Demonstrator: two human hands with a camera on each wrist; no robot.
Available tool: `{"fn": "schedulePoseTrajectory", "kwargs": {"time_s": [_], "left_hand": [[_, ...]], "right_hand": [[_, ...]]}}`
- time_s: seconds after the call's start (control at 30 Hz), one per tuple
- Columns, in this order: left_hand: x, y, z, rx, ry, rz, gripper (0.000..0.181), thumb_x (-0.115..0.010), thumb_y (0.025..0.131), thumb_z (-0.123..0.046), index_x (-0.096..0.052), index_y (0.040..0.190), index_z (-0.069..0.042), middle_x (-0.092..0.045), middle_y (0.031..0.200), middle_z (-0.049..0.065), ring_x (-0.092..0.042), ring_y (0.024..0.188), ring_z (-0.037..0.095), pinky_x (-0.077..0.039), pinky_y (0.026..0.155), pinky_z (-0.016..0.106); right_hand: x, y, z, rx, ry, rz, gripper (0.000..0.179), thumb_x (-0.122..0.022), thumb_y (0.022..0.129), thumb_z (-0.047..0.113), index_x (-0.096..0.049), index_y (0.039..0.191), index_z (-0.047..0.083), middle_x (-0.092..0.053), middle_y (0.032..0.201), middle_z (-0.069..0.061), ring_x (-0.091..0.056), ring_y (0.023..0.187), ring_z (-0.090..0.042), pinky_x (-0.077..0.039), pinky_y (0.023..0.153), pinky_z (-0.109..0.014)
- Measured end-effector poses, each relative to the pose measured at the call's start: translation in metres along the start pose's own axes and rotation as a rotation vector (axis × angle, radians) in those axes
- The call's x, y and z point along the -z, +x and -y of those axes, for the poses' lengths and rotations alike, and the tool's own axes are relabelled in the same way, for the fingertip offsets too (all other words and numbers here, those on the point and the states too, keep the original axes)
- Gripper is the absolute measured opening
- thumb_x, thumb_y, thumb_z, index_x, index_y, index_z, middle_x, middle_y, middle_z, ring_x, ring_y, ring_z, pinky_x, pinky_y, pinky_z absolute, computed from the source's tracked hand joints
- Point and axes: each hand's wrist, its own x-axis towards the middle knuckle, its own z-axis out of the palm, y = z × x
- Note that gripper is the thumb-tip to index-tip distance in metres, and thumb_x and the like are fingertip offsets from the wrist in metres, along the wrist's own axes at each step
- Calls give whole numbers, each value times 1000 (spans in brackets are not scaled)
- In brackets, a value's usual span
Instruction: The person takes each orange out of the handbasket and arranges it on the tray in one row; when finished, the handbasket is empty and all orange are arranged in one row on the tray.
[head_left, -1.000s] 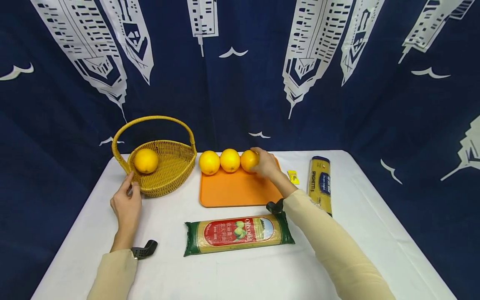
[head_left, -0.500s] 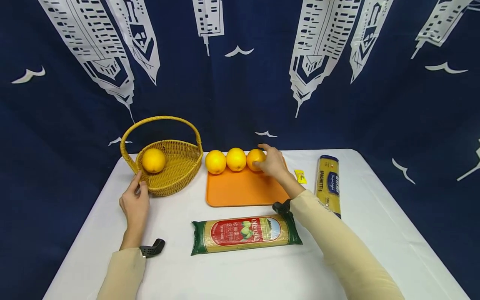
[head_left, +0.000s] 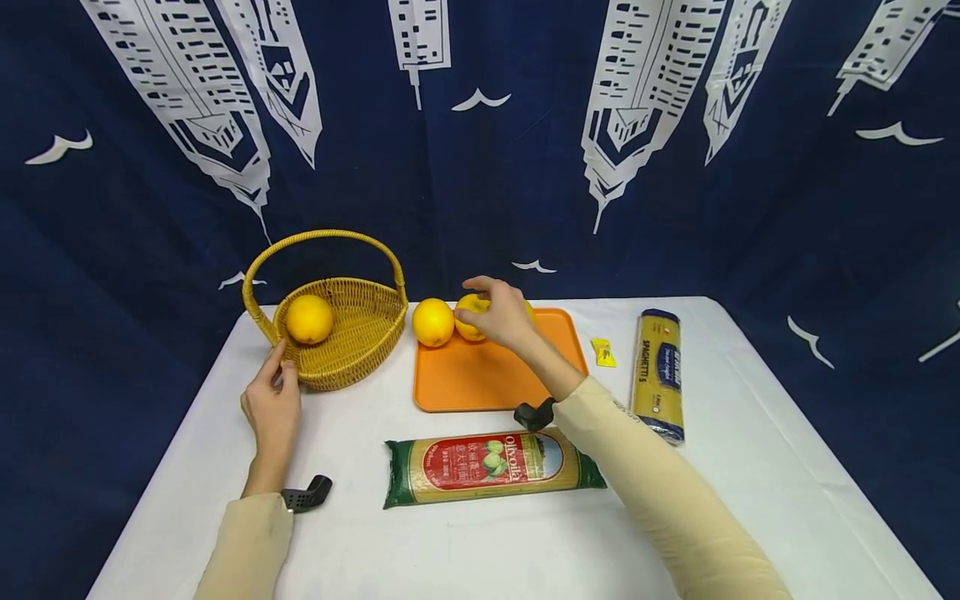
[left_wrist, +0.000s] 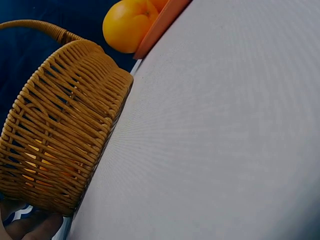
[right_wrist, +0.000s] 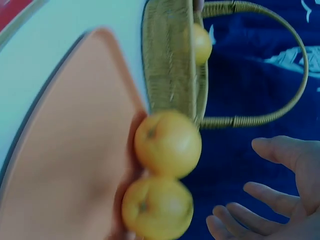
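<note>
A yellow wicker basket (head_left: 352, 358) with a tall hoop handle stands at the left, one orange (head_left: 310, 319) inside it. My left hand (head_left: 272, 412) holds the basket's left end by the rim; only some fingers (left_wrist: 42, 226) show in the left wrist view. Three oranges line the back of an orange tray (head_left: 480, 379): a left orange (head_left: 432, 322), a middle orange (head_left: 470, 327) and a right one mostly hidden behind my hand. Over the middle orange hovers my right hand (head_left: 504, 317), fingers spread, nothing in it. In the right wrist view, a gap separates that hand from two oranges (right_wrist: 167, 145).
A spaghetti pack with green ends (head_left: 491, 468) lies in front of the tray. To the right are a small yellow packet (head_left: 603, 352) and another spaghetti pack (head_left: 658, 375). A dark blue printed curtain (head_left: 480, 192) hangs behind the white table (head_left: 450, 550).
My right hand has let go of the right-hand orange, which stays on the tray, and moved left over the middle one. My left hand stays at the basket. The head view shifted slightly.
</note>
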Motion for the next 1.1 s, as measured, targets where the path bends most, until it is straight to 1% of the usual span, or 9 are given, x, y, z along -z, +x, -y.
{"fn": "schedulePoseTrajectory", "kwargs": {"time_s": [0.27, 0.43, 0.5, 0.57, 0.67, 0.77, 0.87, 0.93, 1.1], "left_hand": [[1, -3, 3, 2, 13, 0, 42, -55, 105, -19, -65, 145, -16, -62, 149, 6, -66, 131, 31, -39, 83, 0], [0, -3, 3, -7, 7, 0, 42, -56, 104, -18, -66, 145, -15, -62, 148, 6, -66, 130, 30, -39, 84, -1], [0, -2, 1, -8, 3, -6, 42, -57, 104, -18, -66, 144, -15, -63, 148, 5, -66, 130, 30, -48, 90, 7], [1, -1, -1, -8, -2, -11, 41, -57, 104, -19, -66, 144, -16, -63, 148, 4, -66, 130, 29, -56, 97, 22], [1, 1, -3, -10, -9, -12, 41, -57, 104, -18, -66, 144, -16, -63, 149, 5, -66, 130, 30, -57, 101, 40], [0, 1, -1, 0, 2, -4, 41, -57, 104, -18, -66, 145, -16, -62, 149, 5, -66, 131, 30, -54, 99, 21], [-1, 0, 1, 8, 14, 3, 41, -57, 105, -19, -66, 145, -16, -62, 149, 4, -66, 131, 28, -42, 90, 2], [-1, 0, 2, 4, 10, 1, 42, -58, 105, -19, -66, 145, -16, -61, 150, 4, -66, 131, 28, -38, 87, -2], [0, 3, 1, -11, 0, -14, 41, -58, 104, -18, -66, 144, -16, -62, 149, 4, -67, 130, 29, -39, 86, -1]], "right_hand": [[-45, 1, 27, 42, 58, 96, 51, -79, 94, 22, -65, 141, 6, -65, 145, -11, -62, 134, -33, -48, 114, -44], [-69, 2, 39, 56, 95, 121, 52, -79, 94, 21, -64, 141, 3, -66, 144, -13, -63, 132, -33, -52, 111, -42], [-76, 4, 46, 60, 111, 123, 52, -79, 95, 22, -64, 141, 4, -66, 142, -13, -64, 131, -31, -53, 109, -40], [-83, 7, 52, 66, 138, 124, 51, -78, 95, 22, -64, 141, 5, -67, 142, -12, -64, 129, -29, -54, 107, -38], [-96, 11, 59, 66, 187, 117, 50, -77, 97, 22, -63, 142, 6, -66, 142, -11, -64, 128, -26, -54, 107, -35], [-111, 13, 62, 63, 232, 107, 50, -75, 98, 20, -62, 143, 5, -65, 144, -12, -64, 130, -26, -53, 109, -35], [-124, 15, 64, 57, 231, 84, 50, -75, 98, 18, -62, 144, 5, -65, 144, -12, -63, 131, -25, -52, 110, -34], [-131, 18, 66, 59, 215, 68, 50, -75, 97, 18, -62, 144, 5, -66, 144, -12, -63, 131, -25, -51, 111, -34], [-139, 29, 80, 81, 124, 57, 50, -74, 98, 22, -62, 145, 8, -67, 143, -9, -63, 131, -25, -51, 109, -34]]}}
